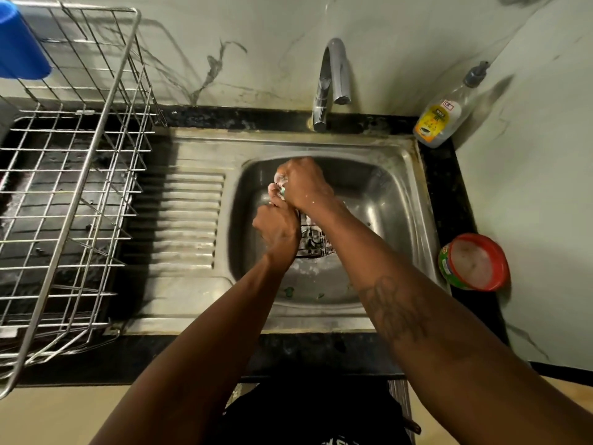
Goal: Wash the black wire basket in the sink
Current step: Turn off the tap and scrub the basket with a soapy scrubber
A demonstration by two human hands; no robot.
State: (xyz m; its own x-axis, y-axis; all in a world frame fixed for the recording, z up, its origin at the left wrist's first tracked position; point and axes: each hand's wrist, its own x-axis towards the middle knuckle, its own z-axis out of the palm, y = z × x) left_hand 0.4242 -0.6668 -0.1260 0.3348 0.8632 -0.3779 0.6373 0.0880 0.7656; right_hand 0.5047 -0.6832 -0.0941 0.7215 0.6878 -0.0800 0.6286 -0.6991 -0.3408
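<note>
Over the stainless sink (pixel 401 162) now, both bare arms reaching in from the near side. Right in the middle of the basin, streaked with foam: the black wire basket (pixel 313 240), mostly hidden under the two wrists. Gripped on its left side by the left hand (pixel 277 229), curled tight round the wire. Met at its far end by the right hand (pixel 305 184), closed in a fist round a sudsy green-and-white scrubber (pixel 282 189). Probably a sponge, but too buried in the grip to call for sure. Hands touching each other, right just beyond left.

On the basin floor nearer the camera, a few green scraps (pixel 288 290). At the far rim, a curved chrome tap (pixel 330 78) arching over the basin. In the far right corner of the black worktop (pixel 321 351), a clear pump bottle of dish liquid (pixel 439 120) with a yellow label. Further along the right edge, nearer, an open red-rimmed tub (pixel 475 261) with whitish paste inside. Left of the basin, the ribbed drainboard (pixel 189 213). Beyond that, a steel wire dish rack (pixel 73 187) with a blue cup (pixel 19 43) at its far left corner.
</note>
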